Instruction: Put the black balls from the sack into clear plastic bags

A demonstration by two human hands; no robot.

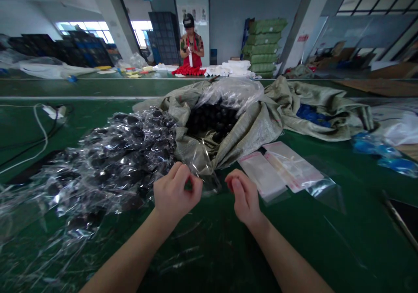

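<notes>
My left hand (178,190) is closed in a pinch at the edge of a clear plastic bag (211,183), which stretches away from the fingers in front of the sack. To its right, my right hand (244,196) has its fingers curled together with the thumb against them; whatever is in them, if anything, I cannot make out. Ahead of both hands lies an open woven sack (254,129) with dark rounded pieces (212,118) inside. A big heap of black items in clear wrappers (130,153) spreads to the left. Flat stacks of clear bags (261,173) lie beyond my right hand.
A second woven sack (346,114) holds something blue, and blue wrapped items (388,151) lie at the right. A dark flat object (403,219) sits by the right edge. White cable (41,127) runs at left. Across the tables a person (192,49) stands behind red and white goods.
</notes>
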